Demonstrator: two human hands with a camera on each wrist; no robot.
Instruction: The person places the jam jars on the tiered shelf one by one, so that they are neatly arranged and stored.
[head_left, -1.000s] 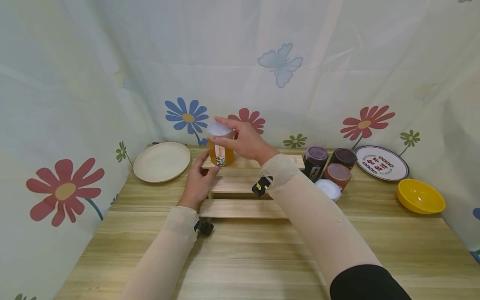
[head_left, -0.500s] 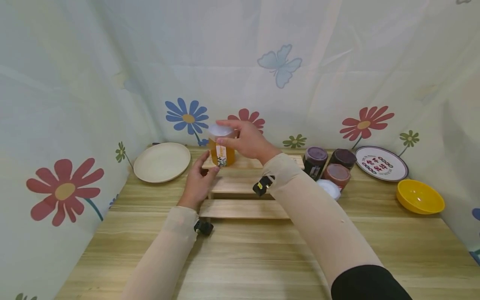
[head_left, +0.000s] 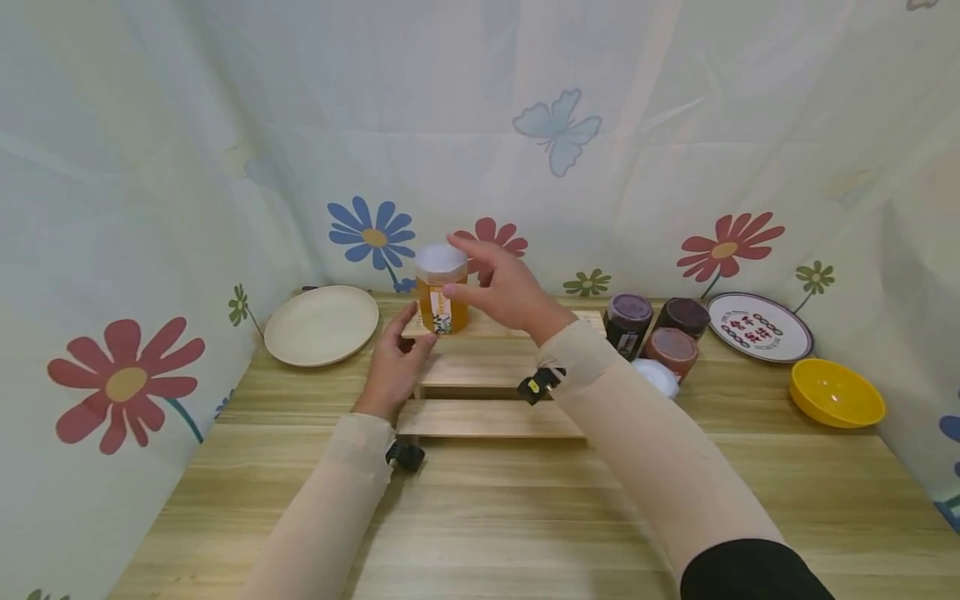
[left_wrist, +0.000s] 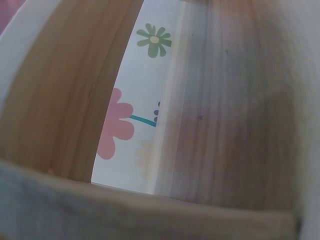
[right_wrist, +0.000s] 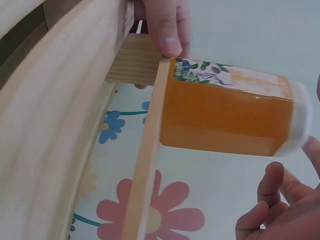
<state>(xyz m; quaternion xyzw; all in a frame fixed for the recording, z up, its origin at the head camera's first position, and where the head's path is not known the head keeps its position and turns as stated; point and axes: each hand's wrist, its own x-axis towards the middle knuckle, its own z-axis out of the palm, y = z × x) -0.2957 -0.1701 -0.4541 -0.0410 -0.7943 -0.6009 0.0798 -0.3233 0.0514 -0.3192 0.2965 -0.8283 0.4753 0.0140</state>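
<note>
An amber-filled jar with a white lid and floral label stands upright on the left end of the top step of a wooden stepped rack. My right hand is just right of the jar, thumb and fingers spread. In the right wrist view its fingers are apart from the jar, near the lid. My left hand grips the rack's left end, its thumb near the jar's base; some fingers are hidden behind the wood. Only the rack's boards and the curtain beyond show in the left wrist view.
Right of the rack stand two dark jars, a reddish jar and a white-lidded one. A cream plate is at back left. A patterned plate and a yellow bowl are at far right. A flowered curtain encloses the table.
My right hand has loosened from the jar's lid and moved slightly right. The jar remains on the top step, and my left hand has stayed at the rack's end.
</note>
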